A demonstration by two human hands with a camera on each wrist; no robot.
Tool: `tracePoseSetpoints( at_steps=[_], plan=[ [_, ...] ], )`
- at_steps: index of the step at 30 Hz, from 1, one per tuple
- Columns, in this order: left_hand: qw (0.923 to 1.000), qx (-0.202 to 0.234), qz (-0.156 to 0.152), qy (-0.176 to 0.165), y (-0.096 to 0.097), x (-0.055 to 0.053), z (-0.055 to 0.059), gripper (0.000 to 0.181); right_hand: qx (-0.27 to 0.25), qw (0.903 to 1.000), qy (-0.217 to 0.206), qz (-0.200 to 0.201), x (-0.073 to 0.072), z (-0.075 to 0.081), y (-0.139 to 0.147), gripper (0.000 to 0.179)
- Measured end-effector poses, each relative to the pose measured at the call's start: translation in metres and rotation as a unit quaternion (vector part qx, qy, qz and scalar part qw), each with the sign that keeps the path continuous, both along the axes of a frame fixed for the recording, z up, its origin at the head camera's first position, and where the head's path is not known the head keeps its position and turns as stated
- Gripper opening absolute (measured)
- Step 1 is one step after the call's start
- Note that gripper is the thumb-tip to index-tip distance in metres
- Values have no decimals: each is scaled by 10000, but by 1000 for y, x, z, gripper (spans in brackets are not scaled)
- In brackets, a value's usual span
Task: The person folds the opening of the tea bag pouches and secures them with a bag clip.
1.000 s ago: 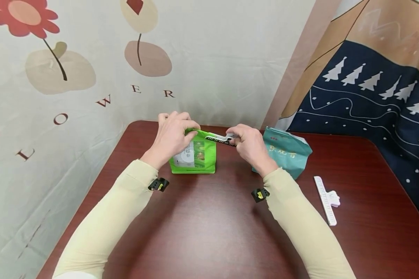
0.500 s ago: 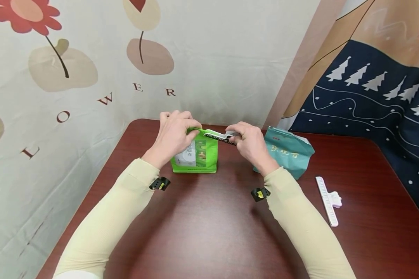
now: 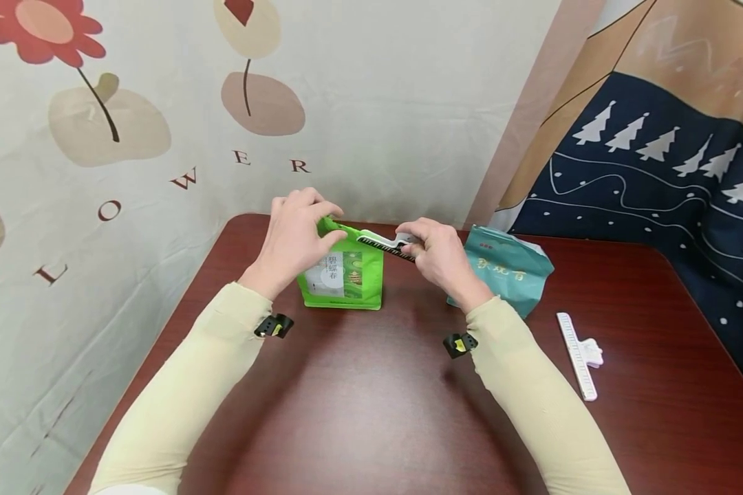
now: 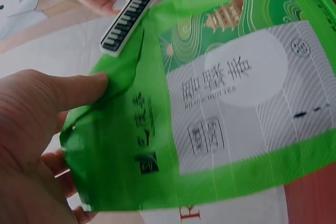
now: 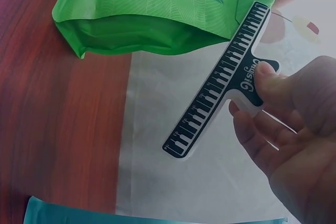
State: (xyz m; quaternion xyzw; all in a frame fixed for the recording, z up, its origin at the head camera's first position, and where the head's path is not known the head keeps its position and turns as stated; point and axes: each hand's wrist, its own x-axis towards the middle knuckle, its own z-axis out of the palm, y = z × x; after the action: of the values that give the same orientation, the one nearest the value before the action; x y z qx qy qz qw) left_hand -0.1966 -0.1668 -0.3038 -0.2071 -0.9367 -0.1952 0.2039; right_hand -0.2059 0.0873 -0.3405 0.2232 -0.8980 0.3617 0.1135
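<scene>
A bright green tea bag (image 3: pixel 371 278) stands upright on the table, its label in full view in the left wrist view. My left hand (image 3: pixel 294 237) holds its top edge, thumb (image 4: pixel 84 88) on the front and fingers behind. A long bag clip (image 5: pixel 218 82) with a piano-key print is pinched by its handle in my right hand (image 3: pixel 439 254). One end of the clip lies at the bag's top right corner; the rest sticks out past the bag. Whether its jaws grip the bag there, I cannot tell.
Behind my right hand stands a teal bag (image 3: pixel 514 268) with gold characters, its top creased. A white ruler-marked clip (image 3: pixel 577 357) lies on the dark red table (image 3: pixel 371 412) at the right. Printed cloth (image 3: pixel 396 103) hangs behind the table.
My left hand has shifted slightly left and up along the bag's top, its thumb and fingers spreading wider there. The clip in my right hand has barely moved.
</scene>
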Motion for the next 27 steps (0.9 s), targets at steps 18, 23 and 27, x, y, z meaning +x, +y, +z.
tracePoseSetpoints(
  at_steps=[18, 23, 27],
  plan=[
    [9937, 966, 381, -428, -12, -3, -6, 18, 60, 9994, 355, -15, 1, -2, -2, 22],
    [9936, 954, 403, -449, -11, -3, -5, 17, 3, 9992, 405, -18, 2, -1, -4, 21],
    [9941, 923, 406, -401, -10, -3, -5, 17, -12, 9992, 392, 13, 2, 0, -6, 21]
  ],
)
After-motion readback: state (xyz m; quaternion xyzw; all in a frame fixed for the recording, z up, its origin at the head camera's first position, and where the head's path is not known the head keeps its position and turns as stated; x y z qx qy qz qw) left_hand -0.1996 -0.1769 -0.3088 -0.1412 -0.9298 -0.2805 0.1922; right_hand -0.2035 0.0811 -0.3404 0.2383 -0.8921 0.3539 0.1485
